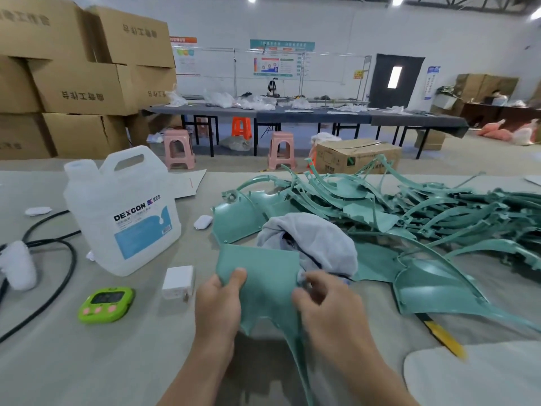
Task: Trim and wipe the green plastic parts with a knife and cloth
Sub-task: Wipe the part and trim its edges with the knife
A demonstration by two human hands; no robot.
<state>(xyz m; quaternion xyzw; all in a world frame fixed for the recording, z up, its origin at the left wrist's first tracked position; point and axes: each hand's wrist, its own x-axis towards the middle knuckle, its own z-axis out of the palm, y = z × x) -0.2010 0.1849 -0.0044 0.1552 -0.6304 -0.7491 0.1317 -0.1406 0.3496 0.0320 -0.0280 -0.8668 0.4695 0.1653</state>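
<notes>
Two hands, one part: what goes on right of the DEXCON jug [123, 212]? — desk

A worker's left hand [222, 300] pinches a green plastic panel [260, 276] by its jug-side edge, thumb pressed on its face. The right hand [328, 303] curls its fingers round a corner of the grey cloth [313, 241] at the panel's edge away from the jug. — photographer

Where is the knife? — desk

The yellow-handled utility knife [442, 335] lies well right of the jug, its front end hidden under another green part [433, 291]; neither hand touches it. The pile of green parts [424, 206] sprawls farther right of the jug again. — photographer

So wiping, not trimming? — desk

That is my reading. To do it well, the left pinch should hold the panel steady and tilted up, while the cloth is bunched into a pad and drawn flat across the face, edge to edge, then along the thin tail, which looks likely to flex. — photographer
</notes>
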